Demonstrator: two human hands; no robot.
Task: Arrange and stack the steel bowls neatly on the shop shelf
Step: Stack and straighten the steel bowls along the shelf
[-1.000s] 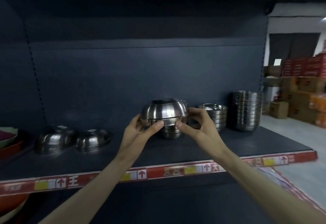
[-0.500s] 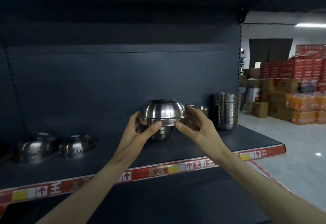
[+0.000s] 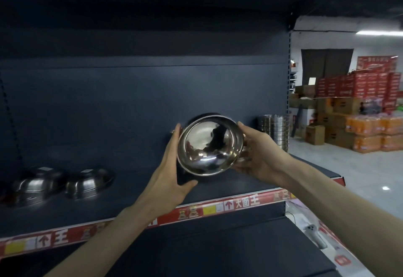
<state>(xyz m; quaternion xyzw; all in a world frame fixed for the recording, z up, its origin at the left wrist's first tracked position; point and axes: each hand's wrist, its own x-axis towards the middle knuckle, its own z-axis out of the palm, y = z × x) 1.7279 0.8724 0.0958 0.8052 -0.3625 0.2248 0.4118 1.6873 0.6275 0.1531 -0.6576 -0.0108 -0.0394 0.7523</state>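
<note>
The person holds one steel bowl (image 3: 209, 146) up in front of the back panel, clear of the shelf (image 3: 135, 200), tipped so its polished inside faces them. I take that tilt to be a check of the inside, or a turn to get the bowl the right way up for nesting.

The left hand (image 3: 172, 167) cups the left rim, fingers close together up the edge and the thumb (image 3: 187, 184) hooked under the bottom. The right hand (image 3: 259, 152) clasps the opposite side with its thumb along the upper rim; its other fingers go behind the bowl and I cannot see how they lie. Gripping at opposite edges lets the bowl pivot between the palms (slick steel, so two hands make sense).

A few rims peek out behind the right palm, perhaps a short stack, but too hidden to be sure. At the far right end stands a tall stack of bowls (image 3: 273, 130), upright and even. Well to the left, two upturned bowls (image 3: 37, 186) lie side by side, not yet stacked, so the job looks only partly done.
</note>
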